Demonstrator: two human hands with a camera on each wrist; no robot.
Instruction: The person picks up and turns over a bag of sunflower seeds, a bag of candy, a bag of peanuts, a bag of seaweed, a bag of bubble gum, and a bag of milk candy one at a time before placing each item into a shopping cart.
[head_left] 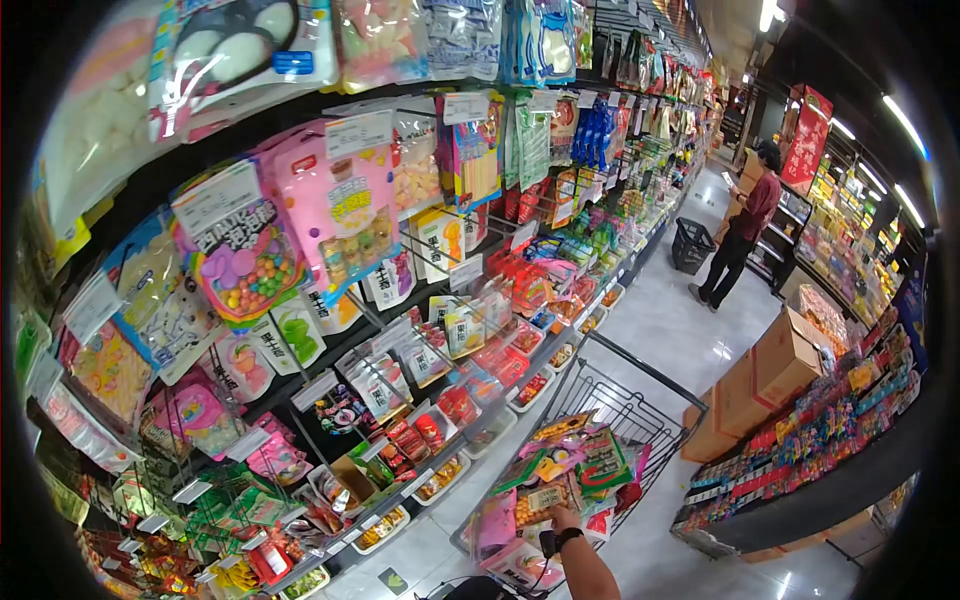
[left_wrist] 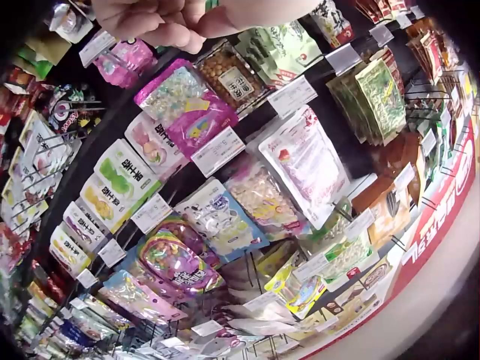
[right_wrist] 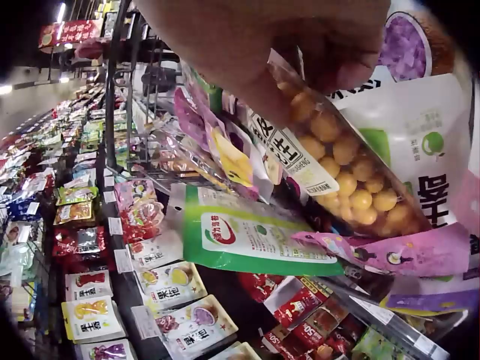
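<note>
The right hand (right_wrist: 255, 45) is gripping a packet of yellow snack balls (right_wrist: 349, 176) by its upper edge, among the other bags in the shopping cart (head_left: 615, 400), at 6 o'clock in the head view. The left hand (left_wrist: 161, 21) is hovering with curled fingers at 12 o'clock of its wrist view, just above a pink packet (left_wrist: 184, 109) hanging on the shelf. Whether it is holding anything cannot be told.

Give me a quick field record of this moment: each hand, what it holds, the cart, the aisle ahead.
right: right hand grips a clear packet of yellow balls at the near end of the shopping cart
left: left hand, fingers curled, before hanging packets; whether it holds anything is unclear; nearest, a pink packet
cart: heaped with snack packets
aisle: person in a red shirt beside a black basket; cardboard boxes on the floor
</note>
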